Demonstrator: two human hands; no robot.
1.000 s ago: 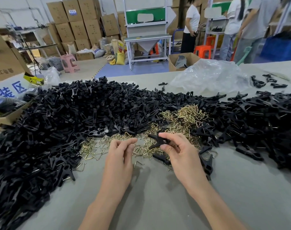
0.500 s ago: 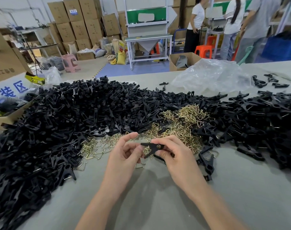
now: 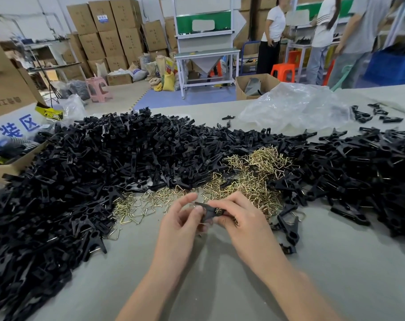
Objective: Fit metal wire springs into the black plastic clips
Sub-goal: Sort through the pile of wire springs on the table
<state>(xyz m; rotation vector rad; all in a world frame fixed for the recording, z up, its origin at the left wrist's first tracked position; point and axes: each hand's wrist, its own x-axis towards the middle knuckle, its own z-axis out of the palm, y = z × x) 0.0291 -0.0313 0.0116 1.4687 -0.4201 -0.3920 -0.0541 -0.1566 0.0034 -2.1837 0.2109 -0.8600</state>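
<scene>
A black clip is pinched between the left hand and right hand, over the table and in front of the brass springs. The cardboard box at left holds dark items I cannot make out. A second ago the hands were apart.

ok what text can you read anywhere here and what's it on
"装区" in blue on the white sign at far left, partly cut off.
Blue label on a stacked brown cardboard box: too small to read.
Dark print on the near left brown carton: blurred, unreadable.
</scene>
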